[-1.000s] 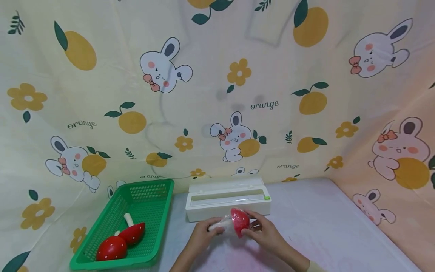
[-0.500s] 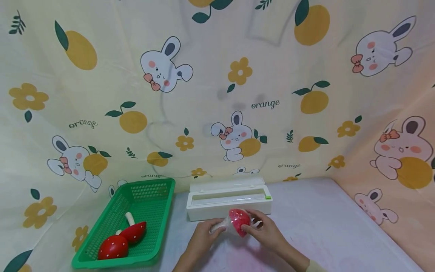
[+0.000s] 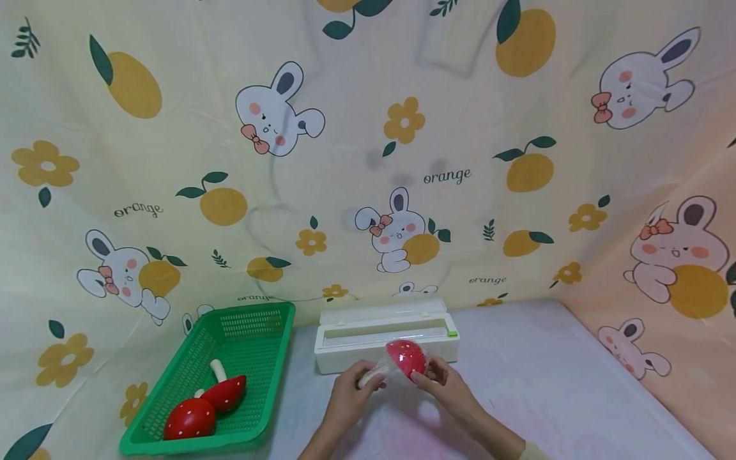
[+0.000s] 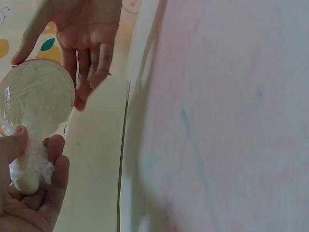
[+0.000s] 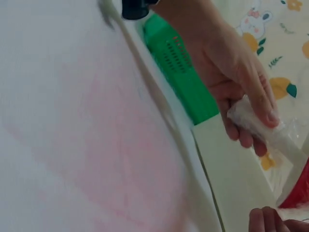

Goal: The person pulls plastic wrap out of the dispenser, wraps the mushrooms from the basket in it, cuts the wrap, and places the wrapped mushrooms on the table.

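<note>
Bridging your two hands, the mushroom (image 3: 406,356) appears to be held above the tabletop (image 3: 517,364), in front of the box (image 3: 345,361). Its long axis seems to be what your handling turns on: in the head view it runs sideways and a little upward, stem at lower left, cap at upper right. Your left hand (image 3: 352,391) is clamped around the stem (image 4: 26,185), thumb over the film (image 4: 34,154) bunched there. Your right hand (image 3: 451,386) grips the cap (image 4: 41,94) at its rim, between thumb and fingers, so each hand has its own end and neither needs to cross over. The cap's pale underside faces your left hand. A slack left grip could let the film loosen. The basket (image 3: 278,367) sits apart, to your left.
</note>
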### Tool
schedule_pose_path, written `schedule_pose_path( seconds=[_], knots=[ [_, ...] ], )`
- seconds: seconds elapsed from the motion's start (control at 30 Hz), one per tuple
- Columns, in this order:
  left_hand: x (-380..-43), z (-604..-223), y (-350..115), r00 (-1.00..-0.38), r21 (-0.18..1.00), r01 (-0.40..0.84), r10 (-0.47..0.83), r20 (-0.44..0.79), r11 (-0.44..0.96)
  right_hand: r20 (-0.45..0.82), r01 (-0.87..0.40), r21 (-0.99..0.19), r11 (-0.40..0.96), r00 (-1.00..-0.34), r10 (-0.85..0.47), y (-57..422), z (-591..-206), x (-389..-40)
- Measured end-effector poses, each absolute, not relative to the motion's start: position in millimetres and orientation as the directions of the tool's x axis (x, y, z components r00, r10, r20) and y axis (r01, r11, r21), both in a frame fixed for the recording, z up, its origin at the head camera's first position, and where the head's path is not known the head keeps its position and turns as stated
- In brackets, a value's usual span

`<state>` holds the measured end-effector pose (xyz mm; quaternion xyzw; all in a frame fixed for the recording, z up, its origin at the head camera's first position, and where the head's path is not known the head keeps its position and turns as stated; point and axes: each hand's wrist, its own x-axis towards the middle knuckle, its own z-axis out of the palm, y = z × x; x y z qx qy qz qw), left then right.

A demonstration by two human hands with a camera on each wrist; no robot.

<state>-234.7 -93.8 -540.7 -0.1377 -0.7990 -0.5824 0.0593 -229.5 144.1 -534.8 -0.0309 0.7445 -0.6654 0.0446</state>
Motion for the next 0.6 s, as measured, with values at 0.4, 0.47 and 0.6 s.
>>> schedule_pose_path(
  seconds=[0.4, 0.47, 0.6],
  knots=[
    [-229, -541, -82, -0.966, 0.938, 0.245, 0.148, 0.213, 0.247, -0.113, 0.113, -0.994, 0.007, -0.988, -0.105, 140, -536, -227],
    [-229, -542, -81, -0.963, 0.931, 0.252, 0.163, 0.214, 0.263, -0.101, 0.103, -0.994, -0.024, -0.992, -0.07, 140, -538, -227],
    [-227, -541, -80, -0.95, 0.9, 0.29, 0.212, 0.229, 0.325, -0.029, 0.028, -0.996, -0.088, -1.0, 0.003, 141, -540, -228]
  ],
)
